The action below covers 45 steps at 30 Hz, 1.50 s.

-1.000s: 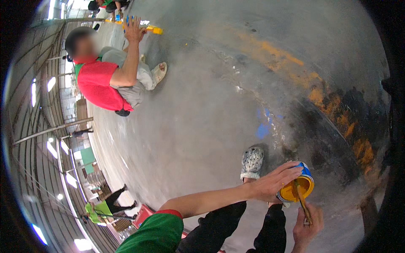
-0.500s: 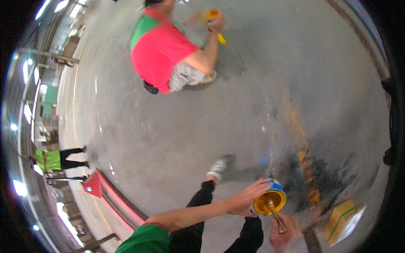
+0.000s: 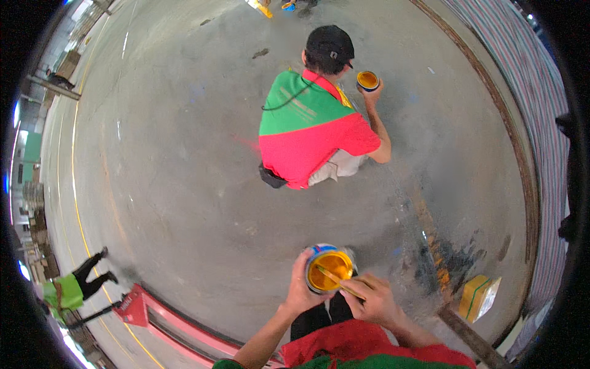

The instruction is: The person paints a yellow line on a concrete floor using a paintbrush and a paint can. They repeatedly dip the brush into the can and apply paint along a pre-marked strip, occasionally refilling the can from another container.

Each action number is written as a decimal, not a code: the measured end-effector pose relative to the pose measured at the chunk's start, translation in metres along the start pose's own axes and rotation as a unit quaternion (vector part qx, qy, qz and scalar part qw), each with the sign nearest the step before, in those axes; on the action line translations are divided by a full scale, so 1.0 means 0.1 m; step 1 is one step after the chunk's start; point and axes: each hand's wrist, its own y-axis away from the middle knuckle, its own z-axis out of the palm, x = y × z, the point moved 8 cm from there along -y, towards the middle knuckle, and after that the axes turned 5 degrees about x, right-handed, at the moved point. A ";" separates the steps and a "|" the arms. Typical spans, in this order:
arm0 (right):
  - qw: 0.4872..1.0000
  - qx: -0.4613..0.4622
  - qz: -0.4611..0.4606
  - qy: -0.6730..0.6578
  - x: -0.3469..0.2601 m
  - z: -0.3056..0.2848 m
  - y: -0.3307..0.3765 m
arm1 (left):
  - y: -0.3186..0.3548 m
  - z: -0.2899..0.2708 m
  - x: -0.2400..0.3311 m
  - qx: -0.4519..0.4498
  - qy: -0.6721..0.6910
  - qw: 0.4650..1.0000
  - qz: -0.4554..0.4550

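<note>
My left hand (image 3: 299, 285) is wrapped round the side of a small blue can of yellow paint (image 3: 306, 276), held up in front of my body with its open top facing me. Yellow-orange paint coats the inside. My right hand (image 3: 373, 299) grips the handle of a paintbrush (image 3: 332, 275), whose far end reaches down into the can. The bristles are hard to make out against the paint.
A co-worker in a red and green shirt (image 3: 307, 132) squats ahead, holding another paint can (image 3: 367, 80). A worn yellow line (image 3: 435, 249) marks the floor at right, near a yellow box (image 3: 475, 296). At left are a red pallet jack (image 3: 178, 320) and a person in a green vest (image 3: 63, 291).
Both my hands, with the can and brush, have shifted left in view. The brush reaches into the can in both frames. The squatting co-worker appears lower and further right as my view turned.
</note>
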 end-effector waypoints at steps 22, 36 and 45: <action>0.992 0.103 -0.044 -0.064 -0.93 2.15 -6.61 | -5.60 -4.63 0.92 0.060 -0.145 0.982 0.109; 0.903 0.309 0.276 -0.110 0.99 2.71 -8.70 | -9.30 -4.40 0.17 -0.249 -0.296 0.905 0.177; 0.762 0.514 0.380 -0.108 2.71 1.98 -8.97 | -10.81 -2.34 -0.30 -0.418 -0.224 0.860 0.188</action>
